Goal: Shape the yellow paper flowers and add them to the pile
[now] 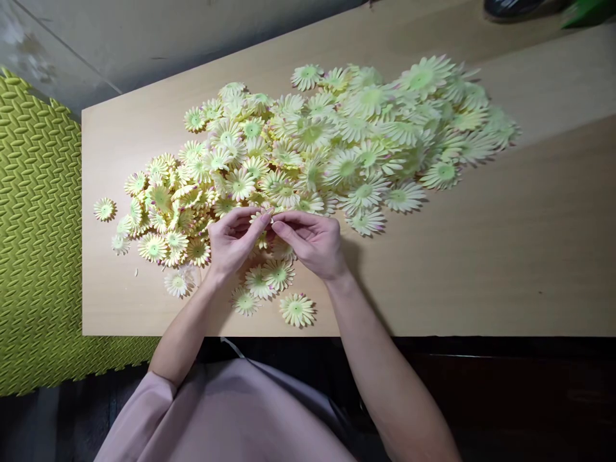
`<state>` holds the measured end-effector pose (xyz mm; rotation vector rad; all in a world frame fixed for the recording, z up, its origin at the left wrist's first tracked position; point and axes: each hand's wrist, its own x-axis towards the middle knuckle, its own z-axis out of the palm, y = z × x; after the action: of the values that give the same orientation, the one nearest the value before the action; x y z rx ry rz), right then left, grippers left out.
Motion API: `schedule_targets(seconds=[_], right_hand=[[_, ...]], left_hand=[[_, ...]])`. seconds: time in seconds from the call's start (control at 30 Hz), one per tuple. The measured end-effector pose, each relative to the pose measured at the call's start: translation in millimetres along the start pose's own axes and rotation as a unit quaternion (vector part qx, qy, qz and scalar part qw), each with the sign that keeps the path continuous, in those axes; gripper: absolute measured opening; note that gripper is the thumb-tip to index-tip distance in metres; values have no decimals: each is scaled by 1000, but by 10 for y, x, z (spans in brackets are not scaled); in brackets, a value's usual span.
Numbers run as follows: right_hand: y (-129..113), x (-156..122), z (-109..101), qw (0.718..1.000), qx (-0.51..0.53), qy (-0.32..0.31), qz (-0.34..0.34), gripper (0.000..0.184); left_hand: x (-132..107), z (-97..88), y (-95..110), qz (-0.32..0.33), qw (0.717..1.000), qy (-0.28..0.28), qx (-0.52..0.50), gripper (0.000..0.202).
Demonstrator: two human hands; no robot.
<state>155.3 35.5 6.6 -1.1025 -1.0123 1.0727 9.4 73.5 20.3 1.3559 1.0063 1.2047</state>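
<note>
My left hand (234, 242) and my right hand (314, 244) meet fingertip to fingertip above the table. Both pinch a small pale-yellow artificial flower (255, 218), mostly covered by the fingers. A large heap of similar artificial flowers (310, 135), with pale green centres and pinkish petal tips, spreads just beyond both hands. Under and in front of them lie several loose flowers, including one (297, 310) near the table's front edge. Another loose flower (176, 282) rests left of my left forearm.
The light wooden table (481, 256) stands against a grey wall (158, 38). On the left is a yellow-green textured foam mat (38, 224). At the far right back sit a dark object (513, 9) and a green one (590, 13), both cut off by the frame.
</note>
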Motion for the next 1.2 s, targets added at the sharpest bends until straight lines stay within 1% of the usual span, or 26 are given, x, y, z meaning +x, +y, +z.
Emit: schedule_targets(seconds=[0.23, 0.47, 0.73, 0.9, 1.03, 1.2], right_hand=[[-1, 6, -1, 1000, -11, 3, 8, 17], [-22, 11, 17, 1000, 13, 0, -2, 9], [-33, 15, 23, 1000, 13, 5, -3, 9], [-30, 12, 23, 1000, 4, 5, 5, 12], [-29, 12, 18, 1000, 4, 4, 1, 10], [-19, 12, 9, 1000, 1, 0, 3, 10]], left_hand=[[3, 15, 7, -5, 1000, 7, -16, 22], [9, 12, 15, -1, 1000, 3, -18, 21], [12, 6, 15, -2, 1000, 3, -12, 23], [15, 7, 10, 3, 1000, 6, -16, 23], [17, 3, 3, 12, 1000, 4, -19, 23], [12, -6, 2, 4, 1000, 1, -13, 23]])
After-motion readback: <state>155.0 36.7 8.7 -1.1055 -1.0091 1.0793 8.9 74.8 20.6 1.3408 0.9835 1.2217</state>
